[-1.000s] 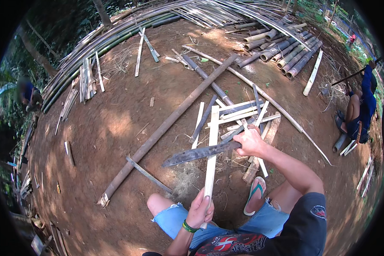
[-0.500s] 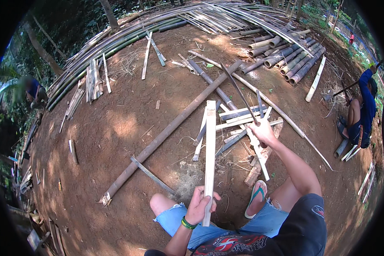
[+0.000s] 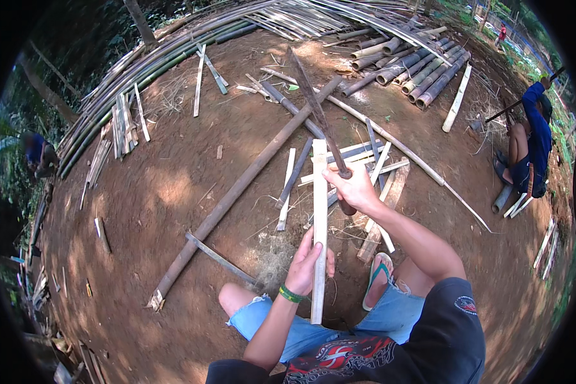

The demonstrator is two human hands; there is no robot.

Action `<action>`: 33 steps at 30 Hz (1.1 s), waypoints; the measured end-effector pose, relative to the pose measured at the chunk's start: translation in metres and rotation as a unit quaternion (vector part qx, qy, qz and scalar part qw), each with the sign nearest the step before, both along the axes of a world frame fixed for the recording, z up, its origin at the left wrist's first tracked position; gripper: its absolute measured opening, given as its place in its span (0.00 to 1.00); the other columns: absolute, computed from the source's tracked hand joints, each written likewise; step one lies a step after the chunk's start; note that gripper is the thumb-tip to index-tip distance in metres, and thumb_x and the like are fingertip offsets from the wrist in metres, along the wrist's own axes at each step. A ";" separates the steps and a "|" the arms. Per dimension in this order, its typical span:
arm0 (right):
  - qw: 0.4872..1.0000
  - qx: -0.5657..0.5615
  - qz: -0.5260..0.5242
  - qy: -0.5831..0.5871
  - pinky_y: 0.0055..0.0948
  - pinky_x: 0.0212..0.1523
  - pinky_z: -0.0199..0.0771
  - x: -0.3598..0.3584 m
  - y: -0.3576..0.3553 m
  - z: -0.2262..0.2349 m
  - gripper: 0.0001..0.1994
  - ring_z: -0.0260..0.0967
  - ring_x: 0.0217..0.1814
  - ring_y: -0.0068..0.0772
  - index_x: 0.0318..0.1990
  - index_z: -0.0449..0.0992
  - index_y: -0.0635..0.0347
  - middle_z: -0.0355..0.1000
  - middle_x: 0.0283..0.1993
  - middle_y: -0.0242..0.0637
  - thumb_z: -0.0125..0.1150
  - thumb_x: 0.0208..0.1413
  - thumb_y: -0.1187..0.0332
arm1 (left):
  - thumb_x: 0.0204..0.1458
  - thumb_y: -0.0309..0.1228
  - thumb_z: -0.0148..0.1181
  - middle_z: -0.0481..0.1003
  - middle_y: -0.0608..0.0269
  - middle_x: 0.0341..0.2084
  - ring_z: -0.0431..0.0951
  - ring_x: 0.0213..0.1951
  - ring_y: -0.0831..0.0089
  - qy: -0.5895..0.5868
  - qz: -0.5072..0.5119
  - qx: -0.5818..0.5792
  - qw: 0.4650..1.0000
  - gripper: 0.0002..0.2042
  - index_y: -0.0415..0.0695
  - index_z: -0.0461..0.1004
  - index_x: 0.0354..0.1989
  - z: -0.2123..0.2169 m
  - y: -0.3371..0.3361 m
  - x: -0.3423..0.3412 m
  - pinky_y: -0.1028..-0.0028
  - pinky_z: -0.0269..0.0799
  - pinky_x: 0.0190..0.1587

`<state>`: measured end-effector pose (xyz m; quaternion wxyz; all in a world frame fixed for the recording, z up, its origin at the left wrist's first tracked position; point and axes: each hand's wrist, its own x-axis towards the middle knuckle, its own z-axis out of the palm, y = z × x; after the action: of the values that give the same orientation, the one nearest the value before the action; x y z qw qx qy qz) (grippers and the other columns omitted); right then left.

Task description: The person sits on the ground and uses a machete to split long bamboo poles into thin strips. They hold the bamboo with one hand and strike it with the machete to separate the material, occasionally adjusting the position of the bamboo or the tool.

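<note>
My left hand [image 3: 304, 271], with a green band at its wrist, grips the lower part of a pale split bamboo slat [image 3: 320, 211] held nearly upright over my lap. In my right hand [image 3: 358, 192] is a machete [image 3: 313, 101], its long dark blade pointing up and away to the left, its handle end showing below the fist. My right thumb and fingertips are close beside the slat's upper edge; whether they touch it I cannot tell. Past my hands, several cut bamboo slats [image 3: 287, 211] lie crossed in a loose heap on the ground.
A long bamboo pole [image 3: 237, 198] lies diagonally at left, with a curved blade [image 3: 219, 257] near its lower end. Thick bamboo poles [image 3: 438, 83] are stacked at the far right. Two people, one at right [image 3: 525, 141] raising a long tool, one at far left [image 3: 41, 153], are nearby.
My right hand with the machete has come left and nearer to the slat. My left hand has moved up, its grip now higher along the slat. The view has shifted slightly.
</note>
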<state>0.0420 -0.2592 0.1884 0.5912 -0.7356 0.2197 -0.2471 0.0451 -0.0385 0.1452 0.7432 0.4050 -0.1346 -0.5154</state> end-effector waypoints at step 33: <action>0.836 -0.471 0.074 0.271 0.46 0.39 0.78 -0.015 -0.055 -0.002 0.11 0.78 0.35 0.50 0.33 0.80 0.57 0.77 0.28 0.44 0.62 0.46 0.61 | 0.70 0.33 0.42 0.59 0.71 0.19 0.54 0.15 0.86 -0.038 -0.027 0.141 0.989 0.25 0.57 0.47 0.74 -0.002 0.024 0.008 0.84 0.50 0.17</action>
<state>0.0265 -0.3138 0.1861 0.1066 -0.9768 0.1735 -0.0669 0.0535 -0.0146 0.1429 0.6589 0.5214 -0.0993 -0.5331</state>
